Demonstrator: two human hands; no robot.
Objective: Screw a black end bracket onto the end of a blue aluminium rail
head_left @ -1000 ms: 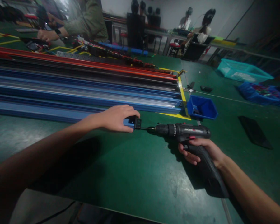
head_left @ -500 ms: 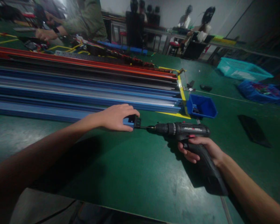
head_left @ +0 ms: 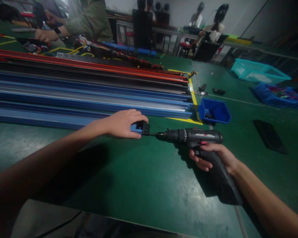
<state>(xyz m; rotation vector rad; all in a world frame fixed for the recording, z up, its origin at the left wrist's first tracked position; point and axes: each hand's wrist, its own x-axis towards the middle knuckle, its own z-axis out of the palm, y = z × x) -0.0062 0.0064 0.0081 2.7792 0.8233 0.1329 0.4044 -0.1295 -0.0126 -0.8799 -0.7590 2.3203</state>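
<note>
My left hand [head_left: 125,124] is wrapped round the right end of a long blue metal profile [head_left: 52,119] lying along the table. A black end cap [head_left: 145,129] sits at that end, just past my thumb and fingertips. My right hand [head_left: 213,157] grips a black cordless drill [head_left: 193,135] by its handle, a finger by the red trigger. The drill lies level and points left. Its thin bit reaches the end cap; whether it sits in a screw is too small to tell.
More blue profiles [head_left: 89,96], black ones and red ones [head_left: 114,67] lie behind. Right of them stand a blue bin [head_left: 215,110], a dark phone-like slab [head_left: 269,135], a teal basket [head_left: 260,71] and a blue tray [head_left: 279,96]. Across the table a co-worker's hand [head_left: 46,34] handles wiring.
The view has shifted very slightly. Both hands, the drill and the profile keep the same places relative to each other.
</note>
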